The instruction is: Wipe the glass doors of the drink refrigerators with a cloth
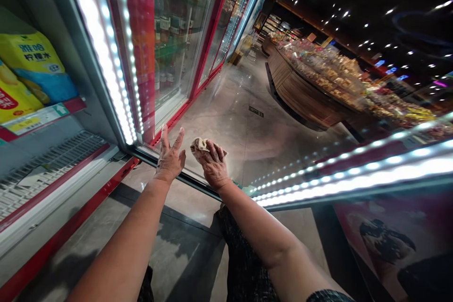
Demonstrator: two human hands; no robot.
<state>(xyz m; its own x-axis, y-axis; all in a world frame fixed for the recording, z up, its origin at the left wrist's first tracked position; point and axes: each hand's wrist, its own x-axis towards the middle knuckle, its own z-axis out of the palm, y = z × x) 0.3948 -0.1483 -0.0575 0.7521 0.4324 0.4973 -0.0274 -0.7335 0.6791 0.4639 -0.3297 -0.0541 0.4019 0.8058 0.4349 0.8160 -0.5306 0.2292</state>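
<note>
My right hand (pixel 214 165) grips a crumpled beige cloth (pixel 199 145) and presses it toward the glass door (pixel 244 146) near its lower edge. Part of the cloth is hidden under my fingers. To its left, my left hand (pixel 170 160) is open, its fingers spread against or just before the same glass; whether it touches I cannot tell. Below both hands runs the dark door frame (pixel 198 181). Bright light strips line the door on the left and right, with the floor showing through the glass.
At left, an open cooler holds yellow and blue drink packs (pixel 38 66) above a white wire shelf (pixel 53 170). Red-framed glass cabinets (pixel 177 56) stand beyond the door. A wooden display counter (pixel 304 85) heaped with packaged goods stands farther right.
</note>
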